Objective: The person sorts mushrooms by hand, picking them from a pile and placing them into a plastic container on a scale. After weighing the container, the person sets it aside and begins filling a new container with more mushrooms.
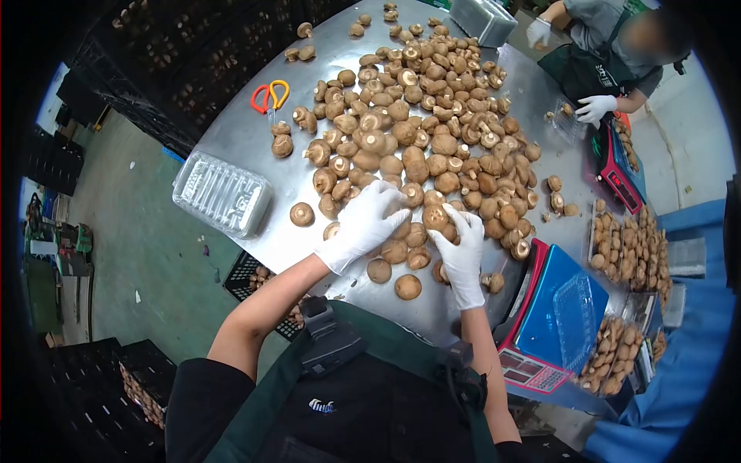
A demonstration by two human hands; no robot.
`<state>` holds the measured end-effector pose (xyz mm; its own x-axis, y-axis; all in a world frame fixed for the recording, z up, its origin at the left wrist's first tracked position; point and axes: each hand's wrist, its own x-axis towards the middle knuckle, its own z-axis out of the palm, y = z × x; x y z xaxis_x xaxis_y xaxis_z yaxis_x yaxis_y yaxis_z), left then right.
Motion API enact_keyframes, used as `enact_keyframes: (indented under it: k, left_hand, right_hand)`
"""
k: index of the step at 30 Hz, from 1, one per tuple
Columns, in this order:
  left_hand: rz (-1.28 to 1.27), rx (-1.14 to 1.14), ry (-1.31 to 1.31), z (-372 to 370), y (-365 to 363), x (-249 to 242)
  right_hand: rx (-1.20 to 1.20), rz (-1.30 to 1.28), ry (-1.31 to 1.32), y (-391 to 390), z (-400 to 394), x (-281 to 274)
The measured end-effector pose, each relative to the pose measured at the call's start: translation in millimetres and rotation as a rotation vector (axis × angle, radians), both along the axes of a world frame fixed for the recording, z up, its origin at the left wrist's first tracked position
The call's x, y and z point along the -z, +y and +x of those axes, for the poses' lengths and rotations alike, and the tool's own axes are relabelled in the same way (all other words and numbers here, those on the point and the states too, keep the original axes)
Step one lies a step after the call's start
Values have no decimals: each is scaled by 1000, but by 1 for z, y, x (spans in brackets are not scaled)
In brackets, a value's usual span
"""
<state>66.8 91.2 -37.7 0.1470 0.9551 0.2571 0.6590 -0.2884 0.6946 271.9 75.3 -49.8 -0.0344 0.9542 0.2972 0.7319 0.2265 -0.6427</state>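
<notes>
A big heap of brown shiitake mushrooms (444,143) covers the middle of the metal table. Wearing a white glove, my left hand (359,228) reaches into the near side of the heap, its fingers and thumb curved round a mushroom that is mostly hidden. Beside it, my right hand (463,255), gloved too, grips a mushroom (435,217) between thumb and fingers, its cap turned up. Several loose mushrooms lie close below the hands, among them one round cap (407,286).
A stack of clear plastic trays (222,193) stands at the left edge, near scissors (270,99). At right are a blue-topped scale (559,309) and filled mushroom trays (614,355). Across the table, a gloved co-worker (598,108) handles a tray by another scale (620,177). Black crates (181,69) rise at left.
</notes>
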Motion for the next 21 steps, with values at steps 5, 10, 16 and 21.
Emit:
enact_keyframes:
  k: [5,10,16,21]
  left_hand:
    - [-451,266,-562,8,-8,-20]
    - [-690,302,-739,13,-23,-27]
    - [-741,221,-844,-7,-51,-28]
    - [-733,124,-703,-39,-69,-28]
  right_hand:
    - [-97,62,171,-17,-2,-18]
    - [-114,32,220,-36,-16,-31]
    - [-77,36,28,-72,0,-32]
    - [319,9,-92,-126,37,1]
